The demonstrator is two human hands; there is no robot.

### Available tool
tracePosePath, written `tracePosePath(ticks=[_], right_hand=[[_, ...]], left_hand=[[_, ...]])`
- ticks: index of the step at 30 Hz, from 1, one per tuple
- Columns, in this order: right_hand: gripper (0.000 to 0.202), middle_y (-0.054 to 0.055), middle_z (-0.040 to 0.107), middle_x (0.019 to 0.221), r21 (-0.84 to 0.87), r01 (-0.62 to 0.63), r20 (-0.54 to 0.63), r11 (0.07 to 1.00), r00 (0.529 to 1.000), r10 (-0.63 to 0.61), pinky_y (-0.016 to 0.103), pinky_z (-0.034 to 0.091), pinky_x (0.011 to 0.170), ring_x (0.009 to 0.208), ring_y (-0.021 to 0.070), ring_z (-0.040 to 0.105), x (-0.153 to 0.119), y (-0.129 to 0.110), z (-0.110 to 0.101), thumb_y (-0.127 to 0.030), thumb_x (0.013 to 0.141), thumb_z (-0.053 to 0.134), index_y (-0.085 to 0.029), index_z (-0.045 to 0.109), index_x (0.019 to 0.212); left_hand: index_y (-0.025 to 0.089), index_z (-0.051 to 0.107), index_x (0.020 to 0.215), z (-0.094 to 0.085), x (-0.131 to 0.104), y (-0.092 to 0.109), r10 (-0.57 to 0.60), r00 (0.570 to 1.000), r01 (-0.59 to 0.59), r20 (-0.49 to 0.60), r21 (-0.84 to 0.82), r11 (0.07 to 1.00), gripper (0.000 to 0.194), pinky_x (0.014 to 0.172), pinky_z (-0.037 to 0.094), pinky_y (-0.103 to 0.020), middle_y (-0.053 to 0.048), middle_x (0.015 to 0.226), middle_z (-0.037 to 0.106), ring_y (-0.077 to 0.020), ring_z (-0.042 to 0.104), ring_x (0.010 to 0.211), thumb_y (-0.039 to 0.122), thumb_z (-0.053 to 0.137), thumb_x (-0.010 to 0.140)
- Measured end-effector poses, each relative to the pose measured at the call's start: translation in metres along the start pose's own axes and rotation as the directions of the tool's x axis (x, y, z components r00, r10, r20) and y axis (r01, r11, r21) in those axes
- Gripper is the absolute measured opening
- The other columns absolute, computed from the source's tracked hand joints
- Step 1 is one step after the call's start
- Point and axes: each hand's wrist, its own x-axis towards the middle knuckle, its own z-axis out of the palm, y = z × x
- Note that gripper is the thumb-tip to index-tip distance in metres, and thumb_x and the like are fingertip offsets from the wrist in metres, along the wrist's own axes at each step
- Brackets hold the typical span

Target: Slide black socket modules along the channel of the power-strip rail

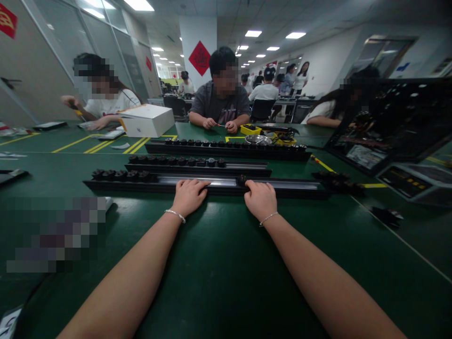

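Observation:
A long black rail (293, 184) with a shiny metal channel lies across the green table in front of me. My left hand (189, 197) rests on the rail's near edge, fingers stretched out over the channel, holding nothing. At the rail's right half, my right hand (262, 200) has its fingertips closed at a small black knob-like part (242, 180) sitting in the channel. The fingers partly hide this part. Several similar black parts (120, 175) stand in a row at the rail's left end.
Behind lie a shorter rail (247, 166) and a longer one (212, 149), both carrying black parts. Loose black parts (341, 181) sit right of the front rail. A white box (148, 121), yellow trays (250, 130) and a dark-screened device (384, 127) stand farther off. Co-workers sit opposite.

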Motion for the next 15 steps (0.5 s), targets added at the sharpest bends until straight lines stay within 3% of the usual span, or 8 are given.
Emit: tracePosePath(ticks=[15], right_hand=[[0.028, 0.006, 0.068, 0.089, -0.057, -0.014, 0.004, 0.998, 1.000, 0.014, 0.033, 0.033, 0.084, 0.087, 0.0204, 0.058, 0.0016, 0.0024, -0.0028, -0.018, 0.082, 0.040, -0.020, 0.062, 0.098]], left_hand=[[0.034, 0.059, 0.117, 0.0003, 0.0003, -0.0009, -0.001, 1.000, 0.001, 0.006, -0.004, 1.000, 0.035, 0.091, 0.029, -0.043, -0.003, 0.098, 0.067, -0.0230, 0.055, 0.097, 0.037, 0.040, 0.088]])
